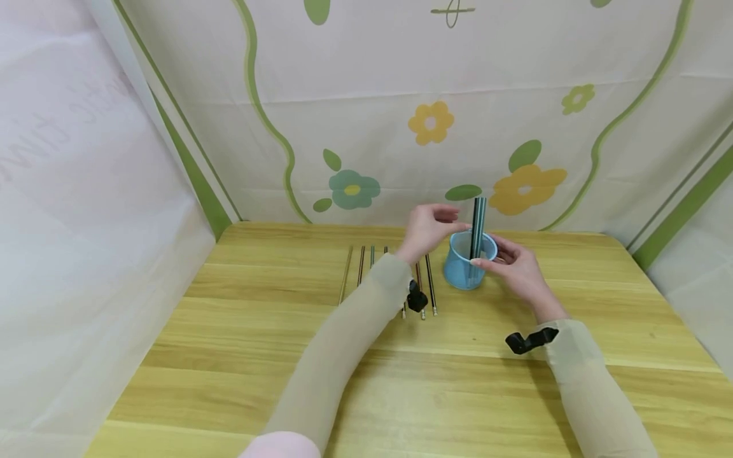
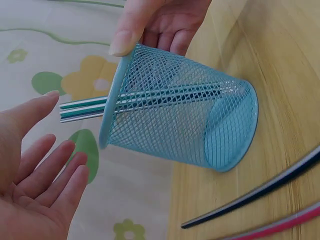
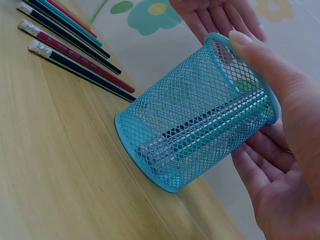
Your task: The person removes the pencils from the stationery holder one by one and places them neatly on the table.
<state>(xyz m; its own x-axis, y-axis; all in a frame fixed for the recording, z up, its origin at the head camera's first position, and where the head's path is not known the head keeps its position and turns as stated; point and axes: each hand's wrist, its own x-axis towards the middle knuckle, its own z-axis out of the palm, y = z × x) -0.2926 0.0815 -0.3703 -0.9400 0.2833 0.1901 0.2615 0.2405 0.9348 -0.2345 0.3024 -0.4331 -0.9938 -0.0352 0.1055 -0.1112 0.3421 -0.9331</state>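
Observation:
A light blue mesh pencil cup [image 1: 460,270] stands at the back of the table. Several green and dark pencils [image 1: 478,222] lean inside it, their eraser ends at the bottom. My right hand [image 1: 518,270] grips the cup from its right side, the thumb at the rim and the fingers behind the mesh, as the right wrist view shows. On the other side, my left hand [image 1: 429,229] hovers by the rim. In the left wrist view its fingers [image 2: 55,177] are loosely spread, holding nothing, with the thumb tip close to the pencil tops.
Left of the cup, several pencils [image 3: 82,67] lie in a row on the wooden table [image 1: 258,356], partly hidden by my left forearm in the head view. A patterned cloth [image 1: 372,76] with printed flowers hangs behind the table's back edge, with more cloth at both sides.

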